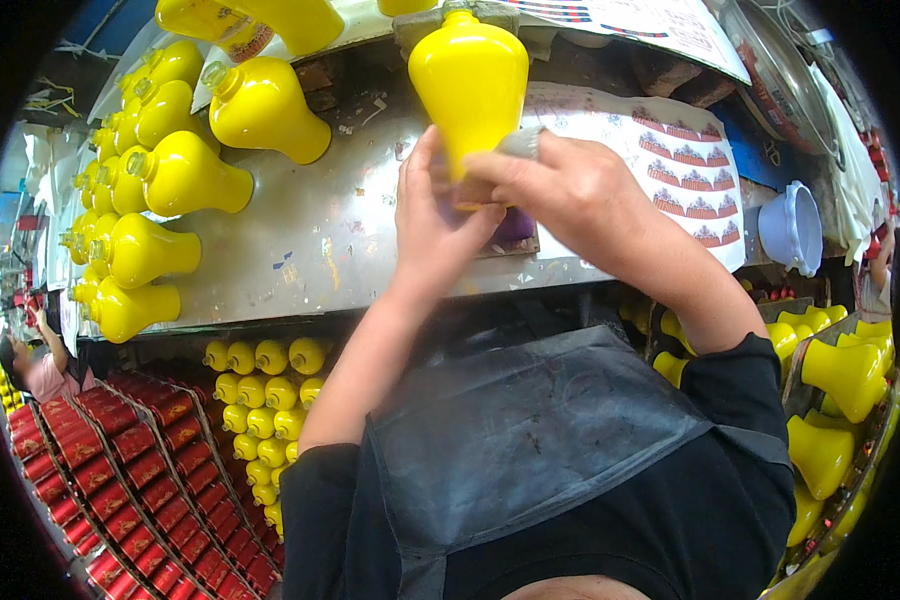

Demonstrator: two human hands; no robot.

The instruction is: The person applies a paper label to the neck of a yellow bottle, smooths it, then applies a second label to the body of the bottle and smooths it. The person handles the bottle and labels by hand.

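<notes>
A glossy yellow bottle (468, 70) lies in front of me with its neck pointing away. My left hand (435, 215) curls round its base end, fingers along the left side and thumb underneath. My right hand (560, 185) is closed over the bottle's lower right side, pinching a small grey flat piece (520, 143) that looks like a scraper. Motion blurs the fingers of both hands, and they hide the bottle's base. Just below them a purple block or pad (515, 226) shows in part on the bench edge.
Several yellow bottles (192, 172) crowd the left of the metal bench (320, 235). A sheet of printed decals (685, 170) lies right, beside a pale blue bucket (792, 228). Racks of red cylinders (160, 470) and yellow bottles (270, 390) stand lower left; more bottles (842, 375) sit lower right. Another person (45, 365) is far left.
</notes>
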